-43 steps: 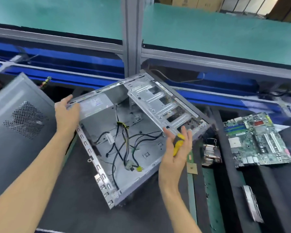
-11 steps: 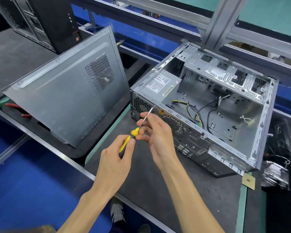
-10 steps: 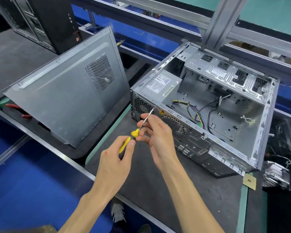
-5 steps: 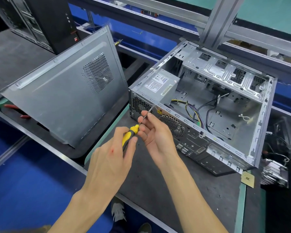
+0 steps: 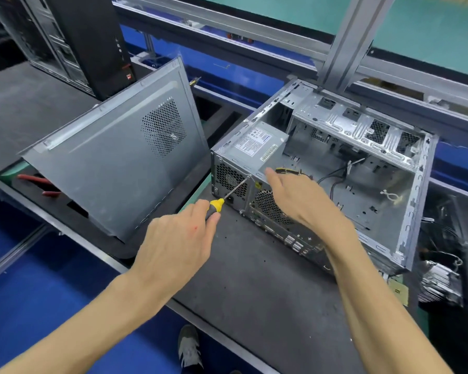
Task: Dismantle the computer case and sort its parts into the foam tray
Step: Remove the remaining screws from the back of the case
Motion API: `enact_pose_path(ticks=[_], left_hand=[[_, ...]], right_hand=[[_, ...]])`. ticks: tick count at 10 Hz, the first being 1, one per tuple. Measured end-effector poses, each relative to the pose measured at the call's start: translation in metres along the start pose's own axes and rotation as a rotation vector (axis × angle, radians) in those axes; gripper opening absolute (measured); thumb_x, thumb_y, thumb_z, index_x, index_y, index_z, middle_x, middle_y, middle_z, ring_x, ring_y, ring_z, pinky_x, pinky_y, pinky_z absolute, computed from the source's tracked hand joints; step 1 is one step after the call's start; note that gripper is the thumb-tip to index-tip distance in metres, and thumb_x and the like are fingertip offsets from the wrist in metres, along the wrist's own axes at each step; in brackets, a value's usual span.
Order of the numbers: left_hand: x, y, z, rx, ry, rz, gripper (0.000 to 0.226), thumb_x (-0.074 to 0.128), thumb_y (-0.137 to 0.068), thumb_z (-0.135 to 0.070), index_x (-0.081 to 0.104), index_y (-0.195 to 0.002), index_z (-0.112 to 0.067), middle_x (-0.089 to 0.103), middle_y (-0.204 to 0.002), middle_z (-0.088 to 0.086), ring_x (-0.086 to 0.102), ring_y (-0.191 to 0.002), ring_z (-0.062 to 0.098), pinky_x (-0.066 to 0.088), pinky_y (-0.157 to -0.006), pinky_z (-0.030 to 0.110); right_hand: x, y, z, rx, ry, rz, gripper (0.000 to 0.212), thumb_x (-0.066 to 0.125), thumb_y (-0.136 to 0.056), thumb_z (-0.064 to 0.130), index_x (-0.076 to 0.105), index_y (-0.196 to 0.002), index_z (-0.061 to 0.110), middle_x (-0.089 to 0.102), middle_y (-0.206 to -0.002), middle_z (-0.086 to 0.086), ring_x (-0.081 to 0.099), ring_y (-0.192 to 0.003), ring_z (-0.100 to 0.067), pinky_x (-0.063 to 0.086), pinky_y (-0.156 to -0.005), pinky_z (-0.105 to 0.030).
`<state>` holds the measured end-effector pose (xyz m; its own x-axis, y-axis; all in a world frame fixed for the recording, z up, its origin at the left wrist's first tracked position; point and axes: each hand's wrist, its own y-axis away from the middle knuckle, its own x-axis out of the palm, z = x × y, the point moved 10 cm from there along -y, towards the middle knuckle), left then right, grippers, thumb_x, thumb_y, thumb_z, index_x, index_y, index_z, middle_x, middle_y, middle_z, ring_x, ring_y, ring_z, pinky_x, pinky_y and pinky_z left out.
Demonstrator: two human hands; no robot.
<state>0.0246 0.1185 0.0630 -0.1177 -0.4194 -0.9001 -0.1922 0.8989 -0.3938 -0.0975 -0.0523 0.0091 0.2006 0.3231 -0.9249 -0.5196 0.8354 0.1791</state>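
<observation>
Computer case (image 5: 335, 168), grey steel, side open

Under the right hand (image 5: 303, 201) the computer case (image 5: 362, 163) is bare sheet metal, dull silver, its rear grilles perforated. The screwdriver (image 5: 229, 194) in the left hand (image 5: 179, 238) has a glossy yellow and black plastic handle and a thin shiny steel shaft. Left of both hands, the side panel (image 5: 114, 168) is smooth brushed grey metal. The table (image 5: 254, 279) beneath is matt, dark, slightly rough matting.
</observation>
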Motion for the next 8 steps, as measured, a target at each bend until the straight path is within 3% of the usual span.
enact_pose_path(ticks=[1, 2, 3, 4, 5, 6, 7, 8], left_hand=[[0.043, 0.009, 0.025, -0.417, 0.585, 0.237, 0.033, 0.061, -0.097, -0.036, 0.061, -0.078, -0.009, 0.034, -0.051, 0.002, 0.033, -0.041, 0.023, 0.029, -0.042, 0.031], [0.099, 0.042, 0.022, -1.218, 1.72, 0.526, 0.027, 0.063, -0.092, -0.028, 0.065, -0.075, -0.007, 0.022, -0.054, -0.006, 0.013, -0.036, 0.008, 0.014, -0.029, 0.019], [0.101, 0.045, 0.012, -1.303, 1.903, 0.641, 0.022, 0.069, -0.084, -0.029, 0.067, -0.075, -0.009, 0.021, -0.055, -0.009, 0.009, -0.038, 0.004, 0.009, -0.027, 0.017], [0.096, 0.038, 0.021, -1.052, 1.557, 0.563, 0.027, 0.072, -0.088, -0.033, 0.056, -0.073, -0.017, 0.03, -0.057, -0.005, 0.014, -0.041, 0.007, 0.012, -0.033, 0.017], [0.083, 0.026, 0.038, -0.871, 1.302, 0.344, 0.031, 0.068, -0.093, -0.031, 0.055, -0.077, -0.009, 0.056, -0.059, 0.007, 0.02, -0.041, 0.012, 0.016, -0.038, 0.015], [0.094, 0.032, 0.022, -0.983, 1.473, 0.533, 0.041, 0.049, -0.104, -0.036, 0.064, -0.085, -0.002, 0.048, -0.056, 0.006, 0.023, -0.037, 0.009, 0.015, -0.032, 0.015], [0.102, 0.035, 0.012, -1.041, 1.569, 0.656, 0.044, 0.05, -0.1, -0.049, 0.056, -0.082, -0.01, 0.035, -0.056, 0.0, 0.018, -0.037, 0.008, 0.013, -0.032, 0.015], [0.1, 0.027, 0.025, -0.911, 1.394, 0.574, 0.038, 0.077, -0.085, -0.04, 0.049, -0.08, -0.013, 0.046, -0.065, 0.002, 0.02, -0.042, 0.011, 0.016, -0.035, 0.015]], right_hand=[[-0.004, -0.001, -0.001, -0.077, -0.001, -0.093, 0.062, 0.012, -0.107, 0.054, 0.039, -0.064, 0.017, 0.055, -0.064, -0.008, 0.057, -0.065, -0.029, 0.05, -0.075, -0.045], [-0.006, 0.0, 0.0, -0.081, 0.005, -0.123, 0.06, 0.012, -0.106, 0.056, 0.037, -0.063, 0.021, 0.055, -0.065, -0.008, 0.057, -0.068, -0.033, 0.051, -0.077, -0.046], [-0.008, 0.002, 0.003, -0.075, -0.019, -0.12, 0.06, 0.013, -0.105, 0.056, 0.036, -0.061, 0.022, 0.054, -0.064, -0.007, 0.058, -0.068, -0.033, 0.053, -0.08, -0.048], [-0.01, 0.003, 0.002, -0.066, -0.034, -0.121, 0.063, 0.013, -0.105, 0.056, 0.038, -0.061, 0.019, 0.054, -0.064, -0.007, 0.058, -0.068, -0.033, 0.054, -0.081, -0.049], [-0.01, 0.006, 0.001, -0.047, -0.036, -0.123, 0.063, 0.014, -0.106, 0.057, 0.039, -0.063, 0.019, 0.056, -0.067, -0.007, 0.06, -0.07, -0.033, 0.053, -0.081, -0.047], [-0.016, 0.01, 0.003, -0.016, 0.01, -0.169, 0.059, 0.02, -0.107, 0.054, 0.051, -0.072, 0.018, 0.064, -0.075, -0.005, 0.063, -0.078, -0.034, 0.046, -0.074, -0.041], [-0.052, 0.046, 0.012, -0.164, -0.227, -0.625, 0.029, 0.046, -0.105, 0.034, 0.066, -0.093, 0.017, 0.068, -0.091, 0.004, 0.061, -0.09, -0.021, 0.042, -0.078, -0.034], [-0.024, 0.085, 0.0, -0.142, -0.89, -0.758, 0.023, 0.054, -0.096, 0.027, 0.064, -0.076, 0.02, 0.053, -0.064, 0.011, 0.044, -0.059, -0.009, 0.033, -0.057, -0.021]])
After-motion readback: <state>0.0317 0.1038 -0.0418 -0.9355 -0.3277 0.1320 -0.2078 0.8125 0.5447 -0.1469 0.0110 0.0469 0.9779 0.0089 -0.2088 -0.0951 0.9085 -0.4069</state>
